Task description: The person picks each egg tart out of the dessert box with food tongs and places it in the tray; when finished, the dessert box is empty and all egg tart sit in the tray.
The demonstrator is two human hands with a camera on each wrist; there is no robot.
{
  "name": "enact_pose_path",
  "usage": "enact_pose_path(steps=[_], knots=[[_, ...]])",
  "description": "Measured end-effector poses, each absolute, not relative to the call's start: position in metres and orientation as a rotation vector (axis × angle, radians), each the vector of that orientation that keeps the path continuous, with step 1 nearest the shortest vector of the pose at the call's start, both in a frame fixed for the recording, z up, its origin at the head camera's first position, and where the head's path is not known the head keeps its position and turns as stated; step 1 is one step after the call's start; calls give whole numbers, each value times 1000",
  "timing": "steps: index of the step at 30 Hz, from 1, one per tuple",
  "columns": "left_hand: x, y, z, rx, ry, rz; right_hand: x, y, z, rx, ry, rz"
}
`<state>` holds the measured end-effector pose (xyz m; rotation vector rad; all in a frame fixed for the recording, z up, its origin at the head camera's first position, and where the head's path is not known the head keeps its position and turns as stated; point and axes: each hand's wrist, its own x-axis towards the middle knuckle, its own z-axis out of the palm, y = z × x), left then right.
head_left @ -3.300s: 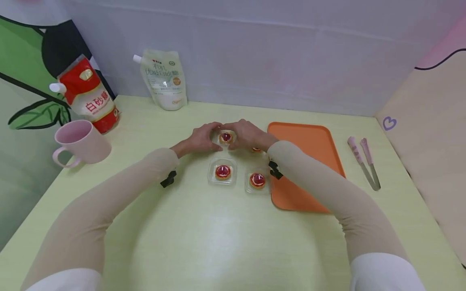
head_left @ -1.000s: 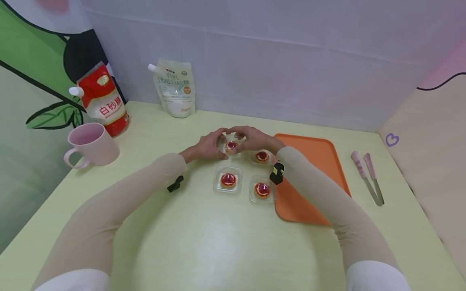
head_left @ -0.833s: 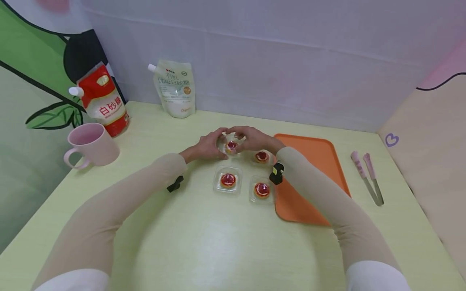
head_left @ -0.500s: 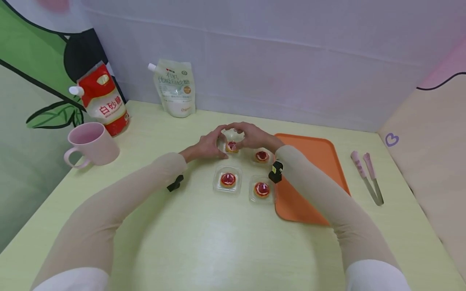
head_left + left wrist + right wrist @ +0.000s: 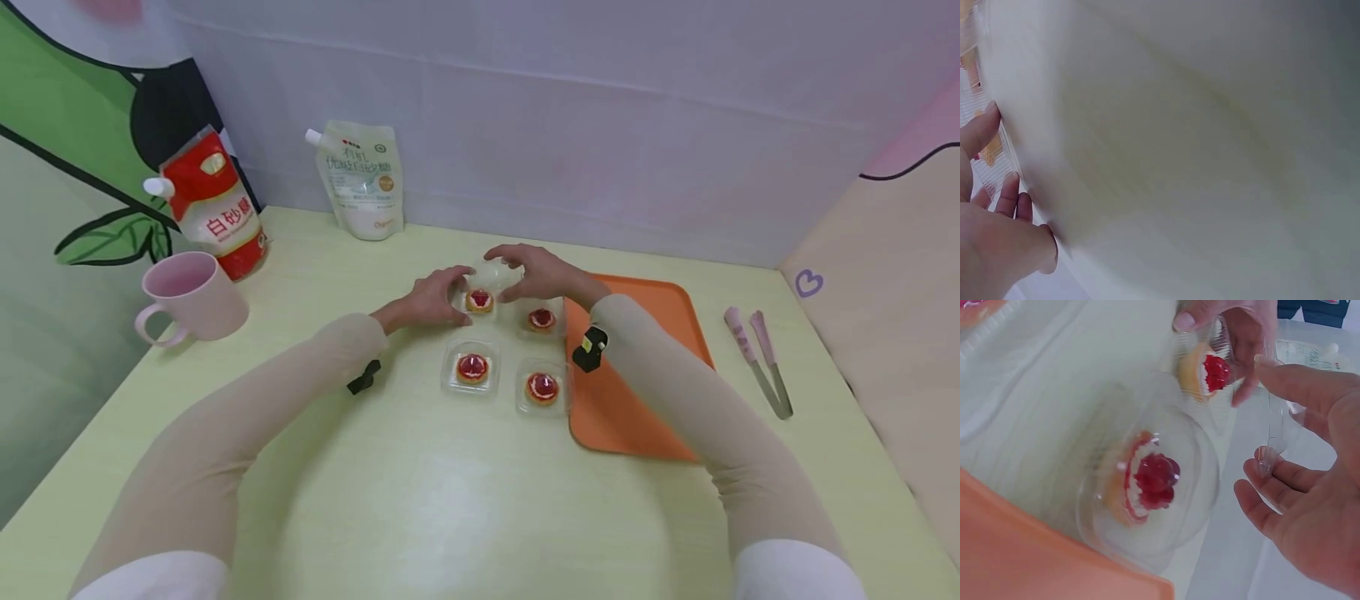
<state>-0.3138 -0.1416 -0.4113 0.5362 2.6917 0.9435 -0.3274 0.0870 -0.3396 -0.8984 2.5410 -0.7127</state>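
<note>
Left hand (image 5: 429,302) grasping the clear base (image 5: 991,176), right hand (image 5: 542,273) pinching its raised lid (image 5: 1277,425) — apparently the opening step.
Its red-topped tart (image 5: 479,301) sits inside, left of the orange tray (image 5: 615,417); the next move probably calls for a firm base — and a light lid grip, since thin plastic may flex.
</note>
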Motion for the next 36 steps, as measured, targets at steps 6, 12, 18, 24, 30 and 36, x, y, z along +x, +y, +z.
enact_pose_path(steps=[6, 12, 18, 24, 30, 36], knots=[[-316, -141, -410, 537, 2686, 881, -325, 91, -330, -884, 2562, -754], [-316, -142, -408, 572, 2678, 888, -326, 89, -326, -892, 2567, -769], [-316, -144, -408, 598, 2646, 882, -327, 88, -328, -847, 2520, -837], [-315, -148, -405, 601, 2555, 991, -327, 89, -329, -721, 2400, -1027], [-317, -155, -402, 542, 2442, 1167, -331, 94, -328, -617, 2271, -1244], [-319, -163, -397, 422, 2420, 1372, -333, 94, -325, -511, 2142, -1399]])
